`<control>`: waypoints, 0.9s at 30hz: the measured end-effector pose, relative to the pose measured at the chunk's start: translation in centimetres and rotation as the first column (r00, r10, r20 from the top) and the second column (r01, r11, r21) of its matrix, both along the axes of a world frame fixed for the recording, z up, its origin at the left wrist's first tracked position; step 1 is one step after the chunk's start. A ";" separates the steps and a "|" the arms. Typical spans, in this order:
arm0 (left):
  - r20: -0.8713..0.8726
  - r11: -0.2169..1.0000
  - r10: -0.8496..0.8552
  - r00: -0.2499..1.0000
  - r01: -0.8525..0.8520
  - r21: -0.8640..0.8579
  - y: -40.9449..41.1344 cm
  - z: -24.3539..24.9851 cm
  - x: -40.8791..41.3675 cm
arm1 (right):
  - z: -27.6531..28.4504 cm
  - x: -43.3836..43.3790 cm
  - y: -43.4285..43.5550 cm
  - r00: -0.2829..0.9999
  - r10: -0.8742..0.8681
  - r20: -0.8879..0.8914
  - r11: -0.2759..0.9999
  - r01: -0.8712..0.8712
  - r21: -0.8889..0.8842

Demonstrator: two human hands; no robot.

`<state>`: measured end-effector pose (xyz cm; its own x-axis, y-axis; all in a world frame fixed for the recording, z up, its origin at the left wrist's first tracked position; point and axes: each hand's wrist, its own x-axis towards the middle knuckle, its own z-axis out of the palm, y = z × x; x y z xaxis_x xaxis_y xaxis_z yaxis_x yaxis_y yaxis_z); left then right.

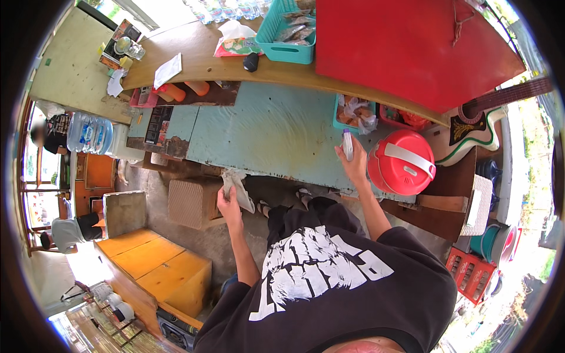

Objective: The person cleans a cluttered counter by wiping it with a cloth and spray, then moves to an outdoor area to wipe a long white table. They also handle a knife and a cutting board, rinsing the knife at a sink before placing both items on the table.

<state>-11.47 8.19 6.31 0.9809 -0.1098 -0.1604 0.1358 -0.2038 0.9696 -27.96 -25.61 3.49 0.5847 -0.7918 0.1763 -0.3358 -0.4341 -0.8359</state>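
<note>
My left hand (pixel 229 204) grips a crumpled greyish-white cloth (pixel 239 192), which hangs at the front edge of the pale blue tabletop (pixel 265 132). Over the right part of that top, my right hand (pixel 354 162) holds a small white bottle (pixel 348 148) with a purple cap, tilted upward. Wet-looking streaks and a yellowish patch mark the middle of the surface. Just right of my right hand stands a red rice cooker or food warmer (pixel 401 163) with a white handle, its lid down.
A raised wooden shelf (pixel 194 66) behind the tabletop carries a turquoise basket (pixel 289 55) of packets. A smaller basket (pixel 340 121) sits beneath it. An acoustic guitar (pixel 474 125) leans at right. A woven-pattern stool (pixel 187 203) is under the left edge. Two people are at far left.
</note>
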 end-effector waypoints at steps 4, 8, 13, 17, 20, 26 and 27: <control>0.026 1.000 -0.009 1.000 0.008 0.020 -1.1 -1.2 0.6 | 1.4 -0.5 -0.2 0.994 -0.078 0.081 0.996 0.075 0.036; -0.012 0.995 -0.095 0.995 0.095 0.000 -3.2 -2.6 1.8 | 0.0 -1.4 -0.4 0.986 -0.146 0.084 0.988 0.141 0.062; -0.022 0.983 -0.185 0.983 0.184 -0.019 -8.3 -2.5 3.2 | 0.4 -1.4 -3.2 0.996 -0.053 0.078 0.990 0.062 -0.124; -0.038 0.965 -0.260 0.965 0.257 -0.057 -12.2 -2.2 2.5 | 1.4 -1.4 -3.2 0.987 0.023 -0.158 0.968 -0.062 -0.243; 0.008 0.943 -0.315 0.949 0.312 0.119 -14.3 -3.2 2.1 | 1.6 -1.3 -1.7 0.988 0.006 -0.154 0.926 -0.064 -0.373; 0.112 0.828 -0.531 0.840 0.486 0.279 -16.1 -6.4 3.5 | 3.6 -0.2 2.3 0.994 0.104 -0.041 0.906 -0.111 -0.409; 0.015 0.827 -0.540 0.842 0.527 0.197 -16.2 -6.6 3.2 | 3.1 0.0 3.2 0.988 0.149 -0.038 0.918 -0.152 -0.366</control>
